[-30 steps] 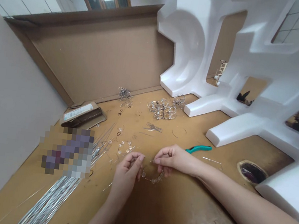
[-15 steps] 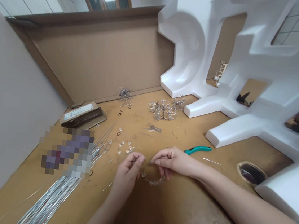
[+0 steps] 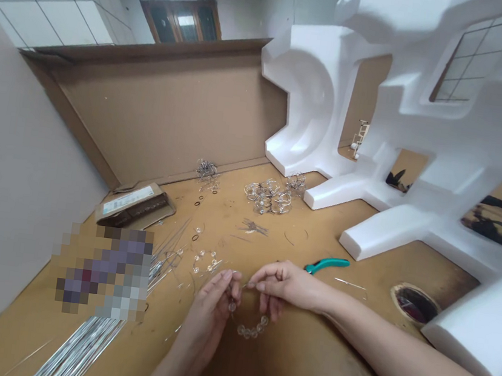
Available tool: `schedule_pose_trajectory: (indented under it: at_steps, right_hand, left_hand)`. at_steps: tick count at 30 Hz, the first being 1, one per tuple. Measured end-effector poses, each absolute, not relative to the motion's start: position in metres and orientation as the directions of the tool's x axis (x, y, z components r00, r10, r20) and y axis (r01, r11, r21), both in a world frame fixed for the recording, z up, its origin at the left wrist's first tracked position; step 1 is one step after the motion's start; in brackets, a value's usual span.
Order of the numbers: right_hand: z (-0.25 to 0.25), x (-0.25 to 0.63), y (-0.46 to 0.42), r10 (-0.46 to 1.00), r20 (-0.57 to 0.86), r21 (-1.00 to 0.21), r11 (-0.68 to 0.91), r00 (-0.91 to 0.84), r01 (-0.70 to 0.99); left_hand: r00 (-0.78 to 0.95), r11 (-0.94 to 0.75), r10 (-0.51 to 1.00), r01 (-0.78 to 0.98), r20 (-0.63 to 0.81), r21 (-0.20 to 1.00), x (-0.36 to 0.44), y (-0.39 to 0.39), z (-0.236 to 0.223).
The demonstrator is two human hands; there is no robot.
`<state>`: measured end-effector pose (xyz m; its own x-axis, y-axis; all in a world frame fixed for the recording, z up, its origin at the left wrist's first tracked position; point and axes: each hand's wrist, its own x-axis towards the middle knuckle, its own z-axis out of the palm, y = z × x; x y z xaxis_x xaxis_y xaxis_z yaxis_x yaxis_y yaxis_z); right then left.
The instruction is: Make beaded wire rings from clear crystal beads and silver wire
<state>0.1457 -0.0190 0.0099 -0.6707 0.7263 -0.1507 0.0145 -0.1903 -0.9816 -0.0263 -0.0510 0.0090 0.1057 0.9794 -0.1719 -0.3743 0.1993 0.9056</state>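
Between my hands hangs a loop of wire strung with clear beads (image 3: 251, 332), most of them gathered at its bottom. My left hand (image 3: 218, 297) pinches one end of the wire, with a single bead just below the fingertips. The other end is pinched by thumb and forefinger of my right hand (image 3: 279, 286); its other fingers curl below. The two wire ends are close together at the top. Just beyond my right hand lie teal-handled pliers (image 3: 326, 264). Another beaded wire (image 3: 205, 262) rests beyond my left hand.
Finished-looking beaded wire rings (image 3: 269, 196) lie farther back, near short cut wires (image 3: 253, 227). A bundle of long metal rods (image 3: 80, 350) is at left, beside a cardboard box (image 3: 136, 204). White foam packing (image 3: 412, 214) stands at right; the table has a round hole (image 3: 415, 304).
The wire ends have come closer together as my left hand turned, its fingers closing on the wire. The beaded loop hangs lower in view. The camera view has tilted up slightly.
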Motion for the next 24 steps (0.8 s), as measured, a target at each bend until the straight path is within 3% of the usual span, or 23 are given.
schedule_pose_trajectory:
  at_steps: [13, 18, 20, 22, 24]
  right_hand:
    - [0.011, 0.147, -0.019, 0.711, -0.142, -0.988, -0.147, -0.689, 0.052]
    - [0.018, 0.174, -0.021, 0.88, -0.084, -0.963, 0.05, -0.468, 0.267]
    - [0.022, 0.196, -0.025, 0.929, 0.017, -0.847, 0.209, -0.369, 0.489]
    - [0.026, 0.218, -0.031, 0.925, 0.101, -0.552, 0.357, -0.365, 0.753]
    - [0.028, 0.235, -0.038, 0.916, 0.057, -0.299, 0.396, -0.397, 0.868]
  left_hand:
    - [0.123, 0.12, 0.989, -0.357, -0.08, 0.926, -0.025, -0.052, 0.008]
    - [0.13, 0.098, 0.99, -0.347, -0.055, 0.933, -0.025, -0.053, 0.008]
    - [0.14, 0.1, 0.989, -0.355, -0.053, 0.93, -0.025, -0.053, 0.01]
    - [0.155, 0.108, 0.986, -0.366, -0.054, 0.924, -0.025, -0.054, 0.012]
    - [0.166, 0.113, 0.985, -0.381, -0.052, 0.917, -0.024, -0.054, 0.013]
